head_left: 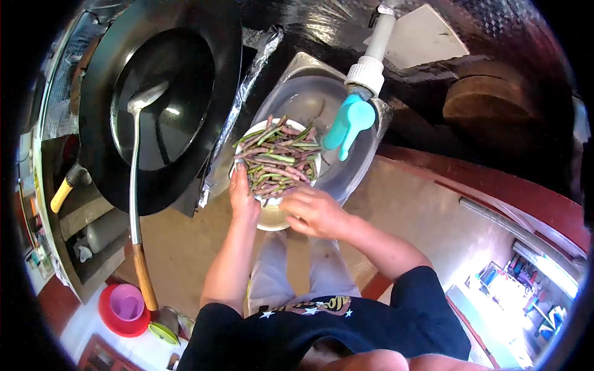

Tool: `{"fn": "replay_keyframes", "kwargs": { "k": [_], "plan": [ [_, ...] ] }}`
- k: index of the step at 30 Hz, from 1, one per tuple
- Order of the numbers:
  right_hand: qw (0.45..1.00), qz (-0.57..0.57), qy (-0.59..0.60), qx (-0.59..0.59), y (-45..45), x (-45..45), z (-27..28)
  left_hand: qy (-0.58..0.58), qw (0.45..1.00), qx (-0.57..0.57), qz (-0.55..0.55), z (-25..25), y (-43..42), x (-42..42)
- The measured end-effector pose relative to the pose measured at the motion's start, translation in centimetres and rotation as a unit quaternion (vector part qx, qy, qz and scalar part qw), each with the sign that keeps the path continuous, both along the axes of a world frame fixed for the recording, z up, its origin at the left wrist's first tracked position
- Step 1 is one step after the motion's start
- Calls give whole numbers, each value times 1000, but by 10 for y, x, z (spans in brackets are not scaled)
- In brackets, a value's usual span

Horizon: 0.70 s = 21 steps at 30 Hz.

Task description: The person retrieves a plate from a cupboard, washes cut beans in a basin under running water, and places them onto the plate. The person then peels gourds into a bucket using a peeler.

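Note:
Cut pieces of green and purplish string beans (278, 157) are heaped in a white bowl (249, 131) in front of me, over the near side of the sink. My left hand (244, 199) grips the bowl at its left side, its fingertips up against the beans. At the lower right of the heap is my right hand (314, 210), fingers curled in and touching the beans' edge; what they pinch, if anything, is hidden. Below the beans shows a ribbed, yellowish round surface (272, 217); I cannot tell whether it belongs to the bowl.
A clear plastic basin (365, 162) sits in the metal sink under a tap with a turquoise handle (356, 123). To the left stands a large black wok (216, 43) with a wooden-handled metal ladle (135, 173) across it. A yellow-handled tool (60, 195) is beside the wok.

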State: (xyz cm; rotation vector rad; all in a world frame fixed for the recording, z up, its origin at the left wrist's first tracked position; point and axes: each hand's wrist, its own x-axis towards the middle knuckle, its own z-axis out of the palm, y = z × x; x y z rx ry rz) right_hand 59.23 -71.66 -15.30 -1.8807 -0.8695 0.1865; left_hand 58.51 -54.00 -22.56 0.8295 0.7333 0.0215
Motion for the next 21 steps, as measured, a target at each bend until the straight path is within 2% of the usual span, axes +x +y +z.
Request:
{"fn": "replay_keyframes", "kwargs": {
  "k": [1, 4, 5, 6, 7, 8, 10, 11, 13, 15, 18, 21],
  "plan": [
    [1000, 24, 9, 12, -3, 0, 9, -11, 1000, -15, 0, 3, 5, -4],
    [978, -203, -9, -52, -31, 19, -9, 6, 1000, 2, -6, 16, 19, -16],
    [958, -257, 2, -129, -38, 36, -22, -1, 1000, -4, -5, 14, 25, -23],
    [943, -239, 23, -230, -47, 60, -43, -2, 1000, -2, -2, 13, 31, -28],
    [931, -237, -75, -266, -56, 79, -81, 4, 1000, 6, 4, 13, 35, -34],
    [934, -291, 41, -202, -64, 104, -148, 10, 1000, 15, 8, 13, 37, -38],
    [917, -341, 158, -134, -66, 127, -198, 32, 999, 25, 36, 22, 39, -46],
    [925, -271, 110, -241, -66, 129, -204, 28, 999, 23, 29, 23, 41, -50],
    [916, -196, 65, -344, -63, 120, -225, 29, 999, 21, 21, 25, 47, -60],
    [891, -95, 60, -440, -46, 103, -191, 40, 998, 25, 32, 24, 50, -67],
    [877, 5, 75, -475, -33, 70, -146, 61, 996, 34, 47, 22, 52, -75],
    [883, 87, 78, -455, -34, 42, -138, 65, 996, 33, 42, 21, 50, -75]
  ]
}}
